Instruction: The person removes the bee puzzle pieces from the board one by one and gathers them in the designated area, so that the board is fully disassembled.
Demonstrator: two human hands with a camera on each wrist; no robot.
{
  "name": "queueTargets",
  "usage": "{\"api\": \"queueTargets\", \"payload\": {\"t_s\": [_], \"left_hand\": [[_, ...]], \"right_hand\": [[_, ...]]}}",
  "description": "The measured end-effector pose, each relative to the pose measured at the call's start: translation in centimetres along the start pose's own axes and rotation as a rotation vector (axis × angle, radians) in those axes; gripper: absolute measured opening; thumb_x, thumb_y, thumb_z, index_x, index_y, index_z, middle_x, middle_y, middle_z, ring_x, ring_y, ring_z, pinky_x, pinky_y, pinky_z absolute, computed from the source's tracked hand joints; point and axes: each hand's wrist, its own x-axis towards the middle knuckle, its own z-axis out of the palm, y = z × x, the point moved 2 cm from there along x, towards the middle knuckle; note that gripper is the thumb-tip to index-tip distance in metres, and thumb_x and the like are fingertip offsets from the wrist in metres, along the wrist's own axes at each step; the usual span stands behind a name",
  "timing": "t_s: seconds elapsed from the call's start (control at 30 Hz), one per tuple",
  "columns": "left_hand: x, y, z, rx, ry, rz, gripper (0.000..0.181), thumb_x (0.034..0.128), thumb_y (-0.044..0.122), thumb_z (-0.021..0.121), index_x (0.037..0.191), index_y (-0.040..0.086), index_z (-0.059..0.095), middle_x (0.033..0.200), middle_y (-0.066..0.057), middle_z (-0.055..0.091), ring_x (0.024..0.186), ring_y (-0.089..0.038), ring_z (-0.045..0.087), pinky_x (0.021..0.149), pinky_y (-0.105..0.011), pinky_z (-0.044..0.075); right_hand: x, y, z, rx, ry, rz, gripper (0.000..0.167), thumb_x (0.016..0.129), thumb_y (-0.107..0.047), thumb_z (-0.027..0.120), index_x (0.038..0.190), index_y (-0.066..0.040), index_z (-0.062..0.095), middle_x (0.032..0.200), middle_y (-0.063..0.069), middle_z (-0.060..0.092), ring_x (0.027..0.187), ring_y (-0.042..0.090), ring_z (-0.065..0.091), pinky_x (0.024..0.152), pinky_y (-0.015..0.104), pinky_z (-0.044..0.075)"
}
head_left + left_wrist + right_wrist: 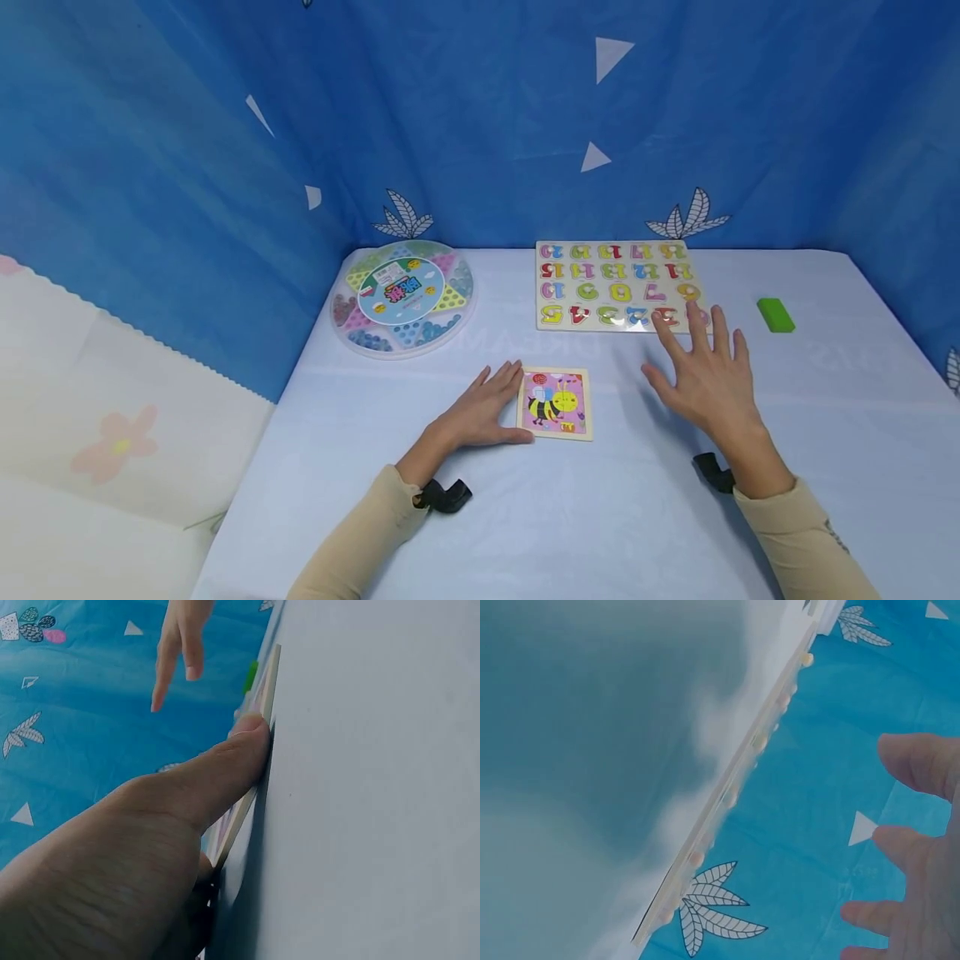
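A small square bee puzzle (555, 404) in a pale wooden frame is low over the white table, left of the right hand. My left hand (483, 412) holds its left side, the thumb at the near corner and the fingers at the far corner. In the left wrist view the thumb (232, 761) lies against the puzzle's edge (238, 825), with a shadowed gap beneath; most other fingers are hidden there. My right hand (708, 387) is raised with spread fingers, holding nothing, nearest to the number board (621, 286).
At the back left lies a round Chinese checkers set (402, 300) with coloured beads. A green block (776, 315) sits right of the number board. Blue cloth (487, 125) hangs behind the white table (600, 517).
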Motion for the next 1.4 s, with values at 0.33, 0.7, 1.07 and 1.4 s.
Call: {"api": "queueTargets", "payload": {"t_s": [0.33, 0.7, 1.07, 1.4], "left_hand": [[0.1, 0.0, -0.2, -0.011, 0.008, -0.013, 0.108, 0.0811, 0.067, 0.063, 0.157, 0.01, 0.012, 0.166, -0.001, 0.006, 0.154, -0.015, 0.001, 0.126, -0.042, 0.001], [0.0, 0.0, 0.0, -0.035, 0.013, -0.028, 0.109, 0.0794, 0.066, 0.066, 0.157, 0.01, 0.013, 0.166, -0.002, 0.007, 0.154, -0.016, 0.003, 0.126, -0.044, 0.002], [0.0, 0.1, 0.1, -0.028, 0.012, -0.037, 0.108, 0.0799, 0.067, 0.065, 0.157, 0.012, 0.012, 0.166, -0.001, 0.006, 0.154, -0.015, 0.002, 0.126, -0.043, 0.002], [0.0, 0.2, 0.1, -0.009, 0.017, -0.023, 0.107, 0.081, 0.067, 0.063, 0.157, 0.012, 0.012, 0.166, 0.0, 0.006, 0.154, -0.015, 0.002, 0.126, -0.041, 0.001]], "right_hand": [[0.3, -1.0, 0.0, 0.029, -0.045, -0.039, 0.08, 0.085, -0.05, 0.065, 0.152, -0.018, 0.034, 0.155, 0.025, 0.026, 0.141, 0.051, 0.021, 0.103, 0.074, 0.03], [0.8, -3.3, 0.3, 0.423, -0.303, -0.061, 0.079, 0.079, -0.038, 0.08, 0.146, -0.014, 0.044, 0.149, 0.02, 0.04, 0.136, 0.044, 0.034, 0.102, 0.068, 0.037], [2.4, -6.7, 0.9, 0.67, -0.377, -0.194, 0.065, 0.075, -0.03, 0.084, 0.129, -0.005, 0.059, 0.117, 0.011, 0.065, 0.104, 0.027, 0.054, 0.088, 0.045, 0.054], [4.0, -9.1, 1.9, 0.749, -0.482, -0.28, 0.054, 0.078, -0.03, 0.081, 0.123, -0.007, 0.064, 0.103, 0.005, 0.067, 0.093, 0.02, 0.057, 0.085, 0.038, 0.053]]}}
